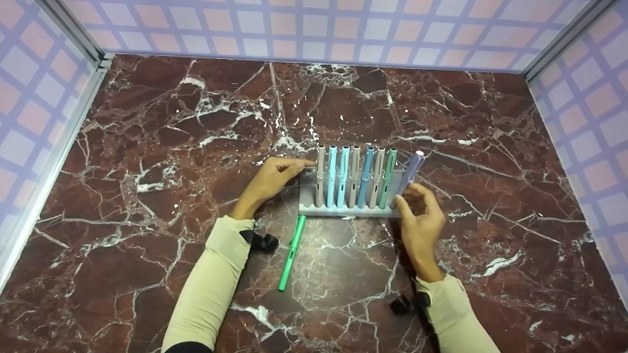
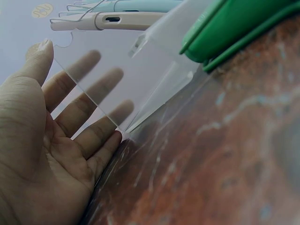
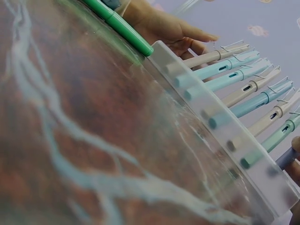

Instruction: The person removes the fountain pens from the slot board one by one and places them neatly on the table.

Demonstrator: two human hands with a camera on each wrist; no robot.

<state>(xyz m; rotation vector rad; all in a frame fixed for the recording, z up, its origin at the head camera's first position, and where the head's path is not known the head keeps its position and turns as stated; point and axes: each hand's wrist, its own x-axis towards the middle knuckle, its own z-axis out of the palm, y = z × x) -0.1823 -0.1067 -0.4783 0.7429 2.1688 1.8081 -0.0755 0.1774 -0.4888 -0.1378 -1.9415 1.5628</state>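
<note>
Right hand is pinching leaning purple pen, apparently seating it; loose-fingered left hand is touching rack; next needs straightening.

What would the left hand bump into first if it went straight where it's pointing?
The left hand would probably meet the side edge of the clear pen stand first. Its fingers show through it, though touching is unclear.

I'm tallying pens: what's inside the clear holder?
Seven pens stand in the clear holder: three beige, two light blue, one darker blue, one green. The right hand partly covers a purple pen whose seating is unclear.
</note>
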